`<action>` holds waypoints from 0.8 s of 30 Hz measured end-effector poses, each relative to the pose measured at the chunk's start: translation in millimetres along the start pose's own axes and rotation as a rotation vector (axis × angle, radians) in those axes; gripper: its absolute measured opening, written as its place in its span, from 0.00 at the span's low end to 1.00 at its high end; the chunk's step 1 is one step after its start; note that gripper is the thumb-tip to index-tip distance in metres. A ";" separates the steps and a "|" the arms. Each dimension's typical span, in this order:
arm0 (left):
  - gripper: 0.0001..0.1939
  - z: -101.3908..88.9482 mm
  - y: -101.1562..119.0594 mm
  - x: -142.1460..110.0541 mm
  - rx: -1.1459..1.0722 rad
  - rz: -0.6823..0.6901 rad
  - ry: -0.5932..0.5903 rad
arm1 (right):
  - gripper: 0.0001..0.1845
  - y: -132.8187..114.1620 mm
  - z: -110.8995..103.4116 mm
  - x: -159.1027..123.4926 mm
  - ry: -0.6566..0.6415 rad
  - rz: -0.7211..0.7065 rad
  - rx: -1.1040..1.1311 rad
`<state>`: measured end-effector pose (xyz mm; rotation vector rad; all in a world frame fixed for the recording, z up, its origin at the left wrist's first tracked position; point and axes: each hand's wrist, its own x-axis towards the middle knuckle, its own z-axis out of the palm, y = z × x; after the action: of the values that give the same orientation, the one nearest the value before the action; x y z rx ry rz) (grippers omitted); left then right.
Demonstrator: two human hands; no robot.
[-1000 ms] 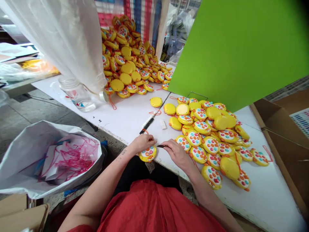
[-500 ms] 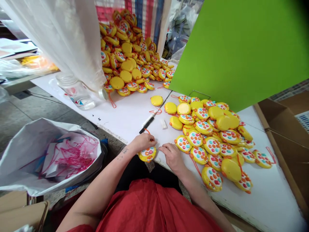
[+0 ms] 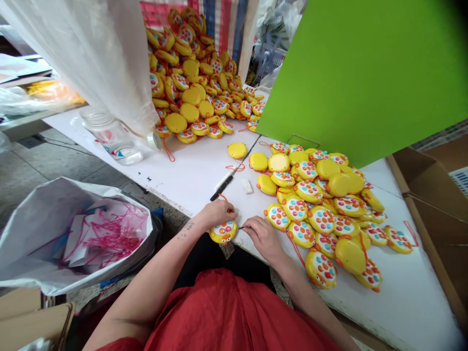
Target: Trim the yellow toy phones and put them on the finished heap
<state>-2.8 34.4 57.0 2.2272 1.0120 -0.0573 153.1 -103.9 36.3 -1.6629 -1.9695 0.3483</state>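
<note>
My left hand (image 3: 218, 213) is closed on a round yellow toy (image 3: 223, 232) with coloured buttons, at the near edge of the white table (image 3: 190, 175). An orange cord runs from under the fingers. Just to the right, my right hand (image 3: 260, 233) pinches a thin dark tool (image 3: 243, 227) whose tip points at the toy. A heap of the same yellow toys (image 3: 321, 209) lies right beside my right hand.
A bigger pile of toys (image 3: 197, 83) fills the far table, next to a clear jar (image 3: 109, 136) and hanging plastic sheet. A black marker (image 3: 222, 187) and white eraser (image 3: 247, 186) lie mid-table. A green board (image 3: 361, 73) stands right. A white bag (image 3: 73, 234) with pink cords sits left.
My right hand drew back slightly, then came in again to the toy with the thin tool. The left hand stayed on the toy.
</note>
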 end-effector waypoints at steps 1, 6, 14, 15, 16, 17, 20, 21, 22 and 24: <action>0.14 -0.5 0.5 0.3 0.002 0.000 -0.006 | 0.09 -0.4 0.5 1.1 -0.011 0.009 -0.020; 0.14 -1.9 1.8 1.1 0.009 0.004 -0.022 | 0.11 -4.0 4.2 4.0 -0.027 -0.018 -0.192; 0.16 1.3 -2.3 3.6 0.026 0.020 -0.018 | 0.15 -8.1 14.9 3.5 0.069 -0.035 -0.328; 0.16 1.3 -2.5 3.7 0.028 0.020 -0.017 | 0.15 -7.9 15.8 2.7 0.089 -0.026 -0.332; 0.16 1.1 -2.4 3.8 0.031 0.021 -0.017 | 0.15 -7.8 16.2 1.9 0.109 -0.019 -0.333; 0.16 0.9 -2.2 3.7 0.034 0.023 -0.017 | 0.15 -7.8 16.4 1.2 0.126 -0.015 -0.332; 0.15 0.0 -1.5 3.4 0.040 0.030 -0.021 | 0.15 -8.4 15.8 -0.1 0.147 -0.034 -0.330; 0.15 -0.2 -1.3 3.4 0.042 0.031 -0.022 | 0.15 -8.7 15.6 0.0 0.143 -0.048 -0.331; 0.15 -0.4 -1.2 3.4 0.043 0.030 -0.024 | 0.16 -9.1 15.6 0.5 0.138 -0.057 -0.334; 0.15 -0.4 -1.3 3.4 0.046 0.027 -0.024 | 0.16 -9.5 15.8 1.9 0.147 -0.061 -0.344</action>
<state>-1.4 37.4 55.6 2.2758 0.9759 -0.0958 136.4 -101.8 28.6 -1.7708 -2.0471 -0.1415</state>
